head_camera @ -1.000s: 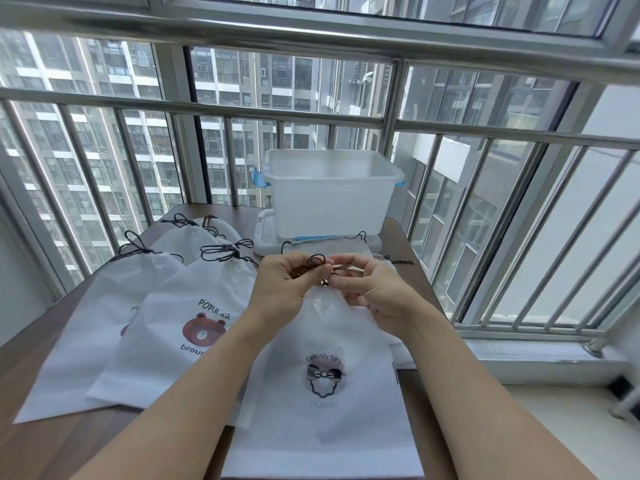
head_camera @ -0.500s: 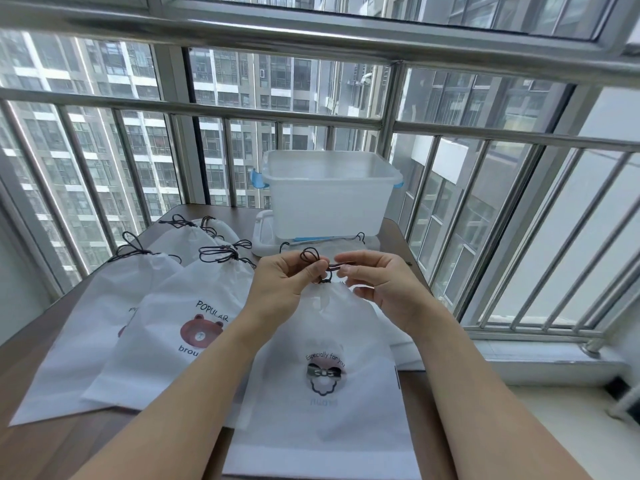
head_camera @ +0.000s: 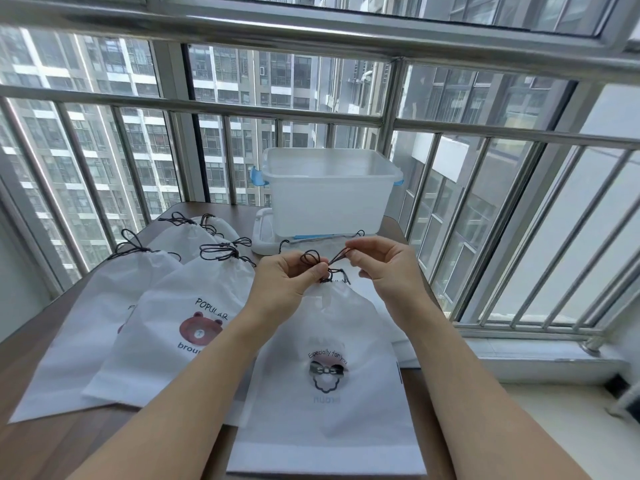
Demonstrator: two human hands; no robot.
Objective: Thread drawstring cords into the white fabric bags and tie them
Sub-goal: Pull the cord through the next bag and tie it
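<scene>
White fabric bag [head_camera: 329,403] lying flat at the table's [head_camera: 52,452] near edge, its gathered neck raised between both hands. Left hand [head_camera: 287,285] pinches a loop of the black cord [head_camera: 311,258] — right hand [head_camera: 384,268] pinches the cord's other strand, fingers curled. Tied bags [head_camera: 180,327] lie toward the left edge; plastic bin [head_camera: 329,192] at the far edge.

Both forearms and hands [head_camera: 289,284] are bare, without sleeves or jewellery.

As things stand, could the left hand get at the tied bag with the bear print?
Probably yes. The bear-print bag lies flat just beside the left hand, nothing between them. But that hand pinches the cord and would have to let go first.
</scene>
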